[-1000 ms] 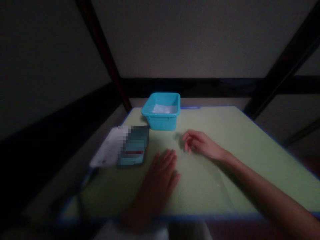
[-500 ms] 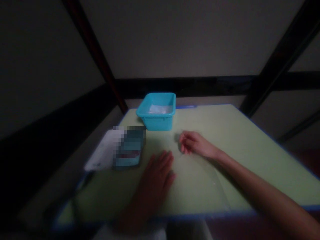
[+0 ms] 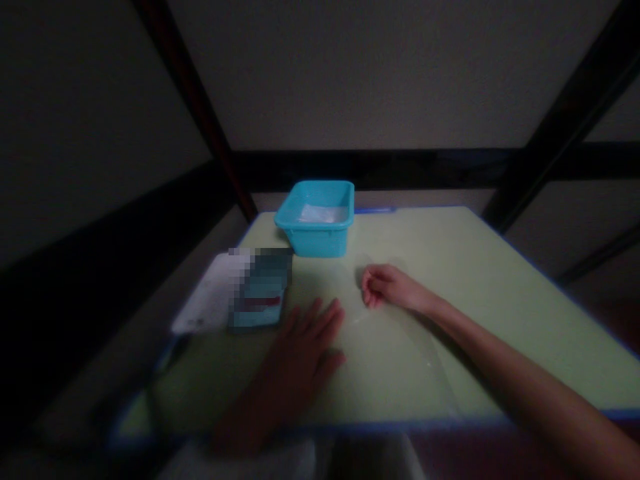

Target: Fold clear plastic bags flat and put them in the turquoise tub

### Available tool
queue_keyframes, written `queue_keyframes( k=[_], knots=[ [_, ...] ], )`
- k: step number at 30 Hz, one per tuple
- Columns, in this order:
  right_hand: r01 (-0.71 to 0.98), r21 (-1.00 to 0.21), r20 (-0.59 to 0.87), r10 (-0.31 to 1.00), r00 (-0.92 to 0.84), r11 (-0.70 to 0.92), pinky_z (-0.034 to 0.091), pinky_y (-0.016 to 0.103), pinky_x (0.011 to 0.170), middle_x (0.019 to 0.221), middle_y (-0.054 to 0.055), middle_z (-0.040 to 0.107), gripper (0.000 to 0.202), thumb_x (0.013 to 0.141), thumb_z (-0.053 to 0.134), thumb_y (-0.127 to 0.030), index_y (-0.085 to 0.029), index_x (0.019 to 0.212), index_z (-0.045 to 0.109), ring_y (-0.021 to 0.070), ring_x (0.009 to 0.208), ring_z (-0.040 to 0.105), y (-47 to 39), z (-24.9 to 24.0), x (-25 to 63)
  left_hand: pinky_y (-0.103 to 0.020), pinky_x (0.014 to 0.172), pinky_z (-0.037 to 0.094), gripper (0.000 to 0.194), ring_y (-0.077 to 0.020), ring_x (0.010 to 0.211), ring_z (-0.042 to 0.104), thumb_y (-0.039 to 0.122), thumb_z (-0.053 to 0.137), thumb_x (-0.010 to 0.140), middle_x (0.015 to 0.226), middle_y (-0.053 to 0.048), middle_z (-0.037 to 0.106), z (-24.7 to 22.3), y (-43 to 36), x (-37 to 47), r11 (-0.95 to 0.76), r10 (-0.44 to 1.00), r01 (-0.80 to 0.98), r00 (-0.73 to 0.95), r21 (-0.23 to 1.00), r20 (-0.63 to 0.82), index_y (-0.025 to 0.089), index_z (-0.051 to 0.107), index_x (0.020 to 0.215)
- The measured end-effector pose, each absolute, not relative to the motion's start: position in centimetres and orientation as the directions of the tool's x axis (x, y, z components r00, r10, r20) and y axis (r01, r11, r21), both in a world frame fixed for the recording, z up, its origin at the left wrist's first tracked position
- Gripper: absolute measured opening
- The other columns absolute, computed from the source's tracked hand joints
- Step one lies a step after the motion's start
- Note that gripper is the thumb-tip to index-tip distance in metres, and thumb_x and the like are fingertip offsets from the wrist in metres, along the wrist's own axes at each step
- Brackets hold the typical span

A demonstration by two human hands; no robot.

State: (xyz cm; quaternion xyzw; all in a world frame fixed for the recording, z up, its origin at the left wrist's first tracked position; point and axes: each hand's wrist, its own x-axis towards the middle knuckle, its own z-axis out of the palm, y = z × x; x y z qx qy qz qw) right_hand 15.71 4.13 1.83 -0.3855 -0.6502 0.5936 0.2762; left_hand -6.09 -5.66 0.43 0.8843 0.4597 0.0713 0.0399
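My left hand [image 3: 300,353] lies flat, palm down, on the pale yellow-green table [image 3: 480,267], its fingers spread and the thumb apart. To its right, a clear plastic sheet or bag [image 3: 425,360] lies on the table; only its faint edges and glints show. Over the far part of this plastic rests my right hand [image 3: 387,287] on its side, fingers curled into the palm. What the curled fingers hold, if anything, is hidden. The picture is dim and slightly blurred.
A turquoise plastic basket [image 3: 320,241] with a whitish sheet or packet [image 3: 323,214] inside stands at the back. Left of my left hand lie a pixelated, dark-edged flat object [image 3: 263,293] and a white sheet [image 3: 210,300]. Blue edging [image 3: 575,300] borders the table; a wall [image 3: 350,80] rises behind.
My left hand has slid slightly left and its fingers have spread wider. My right hand's fingers are curled more tightly. The view has shifted slightly.
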Motion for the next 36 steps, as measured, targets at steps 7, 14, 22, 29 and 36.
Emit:
queue_keyframes(
  k=[7, 14, 22, 29, 36],
  knots=[
    [0.132, -0.991, -0.102, 0.836, -0.539, -0.035, 0.047, 0.02, 0.047, 0.053, -0.002, 0.061, 0.014, 0.077, 0.045, -0.01, -0.017, 0.067, 0.051, 0.0089, 0.046, 0.058, 4.3, 1.4, 15.6, -0.052, 0.11, 0.025, 0.054, -0.025, 0.139, 0.025, 0.032, 0.043, 0.092, 0.149, -0.006, 0.031, 0.3, -5.4, -7.2, -0.583, 0.812, 0.797, 0.577, 0.154, 0.085, 0.02, 0.029, 0.142],
    [-0.071, -0.996, -0.02, 0.884, -0.466, -0.06, 0.049, 0.021, 0.051, 0.061, 0.0, 0.065, 0.007, 0.078, 0.048, -0.013, -0.016, 0.074, 0.052, 0.0104, 0.053, 0.062, 3.7, 2.8, 15.6, -0.045, 0.114, 0.02, 0.059, -0.0212, 0.14, 0.019, 0.027, 0.039, 0.092, 0.152, -0.011, 0.022, 0.1, -5.5, -6.8, -0.584, 0.812, 0.784, 0.564, 0.21, 0.15, 0.013, 0.018, 0.145],
    [-0.032, -0.991, -0.093, 0.847, -0.523, -0.129, 0.051, 0.023, 0.058, 0.064, 0.001, 0.066, 0.008, 0.079, 0.052, -0.012, -0.016, 0.072, 0.054, 0.0104, 0.057, 0.064, 3.8, 2.1, 15.3, -0.044, 0.114, 0.02, 0.061, -0.0214, 0.14, 0.019, 0.033, 0.047, 0.09, 0.15, -0.011, 0.026, 0.4, -5.1, -5.4, -0.629, 0.775, 0.756, 0.627, 0.182, 0.075, 0.014, 0.025, 0.143],
    [-0.121, -0.985, -0.044, 0.863, -0.503, -0.121, 0.052, 0.024, 0.06, 0.067, 0.002, 0.068, 0.004, 0.079, 0.054, -0.015, -0.016, 0.075, 0.055, 0.0112, 0.06, 0.065, 4.0, 2.2, 15.8, -0.042, 0.113, 0.023, 0.064, -0.022, 0.14, 0.019, 0.031, 0.047, 0.089, 0.151, -0.012, 0.023, 0.3, -5.4, -5.7, -0.639, 0.769, 0.743, 0.623, 0.198, 0.145, 0.013, 0.02, 0.145],
    [-0.062, -0.988, -0.086, 0.841, -0.534, -0.141, 0.052, 0.023, 0.058, 0.065, 0.002, 0.067, 0.005, 0.079, 0.054, -0.013, -0.015, 0.075, 0.055, 0.0111, 0.058, 0.064, 3.9, 2.3, 15.8, -0.042, 0.113, 0.025, 0.062, -0.0216, 0.14, 0.021, 0.031, 0.047, 0.09, 0.151, -0.013, 0.025, 0.1, -5.4, -5.7, -0.638, 0.77, 0.742, 0.619, 0.206, 0.153, 0.014, 0.023, 0.144]
  ],
)
